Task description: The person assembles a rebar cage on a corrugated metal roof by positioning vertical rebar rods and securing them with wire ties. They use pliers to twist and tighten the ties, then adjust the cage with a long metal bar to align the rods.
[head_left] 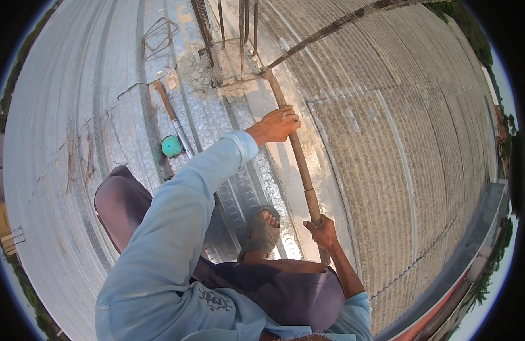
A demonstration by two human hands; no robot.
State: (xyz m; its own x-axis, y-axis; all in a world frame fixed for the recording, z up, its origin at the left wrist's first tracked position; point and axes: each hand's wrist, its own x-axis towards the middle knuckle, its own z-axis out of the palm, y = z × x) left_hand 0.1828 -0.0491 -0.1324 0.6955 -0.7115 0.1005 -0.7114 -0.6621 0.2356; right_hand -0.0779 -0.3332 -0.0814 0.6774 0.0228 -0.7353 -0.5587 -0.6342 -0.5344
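A long rusty steel pipe (303, 166) runs slantwise from a bent reinforcing bar (330, 28) down toward my right knee. Its far end meets that bar at the corner of the column's bars. My left hand (278, 124) is wrapped round the pipe's upper part, arm stretched across my body. Lower down, my right hand (323, 232) grips the same pipe near its thicker sleeve. Several upright rusty bars (241, 34), tied by a stirrup, rise from broken concrete (200, 68) just beyond the pipe's end.
A hammer-like tool with a wooden handle (165, 101) and a turquoise round object (171, 146) lie on the ribbed metal decking (75, 142) at left. Loose bent wire (160, 35) lies farther up. Textured sheets (382, 187) cover the right side. My sandalled foot (268, 221) stands between.
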